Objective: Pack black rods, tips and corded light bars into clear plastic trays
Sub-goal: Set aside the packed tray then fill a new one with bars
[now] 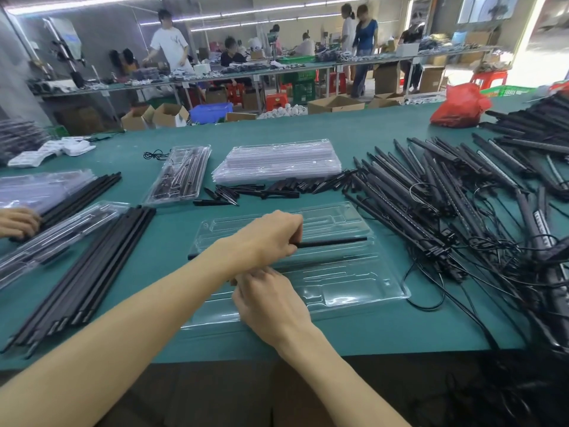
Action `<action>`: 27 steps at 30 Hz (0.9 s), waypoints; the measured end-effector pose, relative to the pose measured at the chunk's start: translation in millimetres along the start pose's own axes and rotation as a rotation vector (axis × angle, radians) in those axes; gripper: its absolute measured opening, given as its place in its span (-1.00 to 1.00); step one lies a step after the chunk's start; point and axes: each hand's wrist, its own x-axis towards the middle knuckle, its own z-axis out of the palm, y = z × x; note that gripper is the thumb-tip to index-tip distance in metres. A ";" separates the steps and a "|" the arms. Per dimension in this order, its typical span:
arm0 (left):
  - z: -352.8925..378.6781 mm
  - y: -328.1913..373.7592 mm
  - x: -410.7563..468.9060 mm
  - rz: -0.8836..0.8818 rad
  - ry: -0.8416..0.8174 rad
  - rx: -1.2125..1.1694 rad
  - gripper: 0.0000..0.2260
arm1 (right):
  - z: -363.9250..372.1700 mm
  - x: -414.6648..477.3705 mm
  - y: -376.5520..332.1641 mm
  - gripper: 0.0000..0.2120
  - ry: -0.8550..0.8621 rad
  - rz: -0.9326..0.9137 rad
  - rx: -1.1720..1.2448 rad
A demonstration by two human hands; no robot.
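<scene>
Clear plastic tray [354, 291] lies flat at the near edge of the green worktop [385, 328], straight in front, long side left-right.

Right hand [271, 303] is over the tray's near-left part, fingers curled down and mostly hidden under the left wrist. A dark end pokes out beside them; can't tell if it's gripped.

Left hand [268, 238] is just beyond it, arm crossing in from the lower left. It's closed round a black rod [332, 241], held lengthwise over the tray's middle, with the right end sticking well out past the knuckles. A second rod [323, 262] lies in a tray channel just nearer.

Left of the tray: rod bundle [92, 272], long black rods lying side by side on a diagonal. Beside that are filled trays [46, 241], and another person's hand [18, 223] at the frame edge.

Right: a big tangled pile of corded light bars [446, 211], cables spilling up to the tray's right edge.

Beyond the tray: loose black tips [277, 188] strewn in a line, a packed tray [178, 174] to their left, and a tray stack [277, 161] of clear trays behind them.

Further back on the right, a red bag [462, 106]. Past the worktop, people [169, 44] at long benches, cartons on the floor.
</scene>
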 end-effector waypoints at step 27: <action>34.0 -27.2 17.7 -0.166 -0.032 -0.282 -0.78 | 2.7 -0.8 -2.8 -0.91 0.056 0.032 -0.036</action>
